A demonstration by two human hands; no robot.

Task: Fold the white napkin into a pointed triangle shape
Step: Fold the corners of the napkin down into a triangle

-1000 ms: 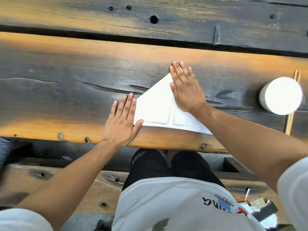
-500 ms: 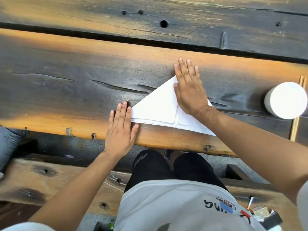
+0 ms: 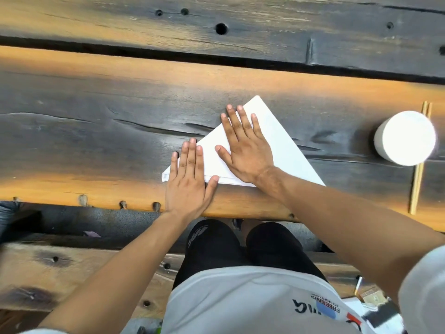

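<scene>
The white napkin (image 3: 280,141) lies flat on the dark wooden table (image 3: 96,131) as a triangle, its point aimed away from me. My left hand (image 3: 190,182) lies flat with straight fingers over the napkin's near left corner, the thumb along its near edge. My right hand (image 3: 245,148) presses flat on the napkin's left half, fingers spread toward the slanted left edge. The right half of the napkin is uncovered.
A white cylinder (image 3: 405,138) stands at the right of the table, with a pair of wooden chopsticks (image 3: 419,165) lying beside and partly under it. The table's near edge (image 3: 240,208) runs just below the napkin. My knees and a wooden bench are underneath.
My right hand slid from the napkin's middle to its left half, uncovering the right side and the point. My left hand moved onto the near left corner.
</scene>
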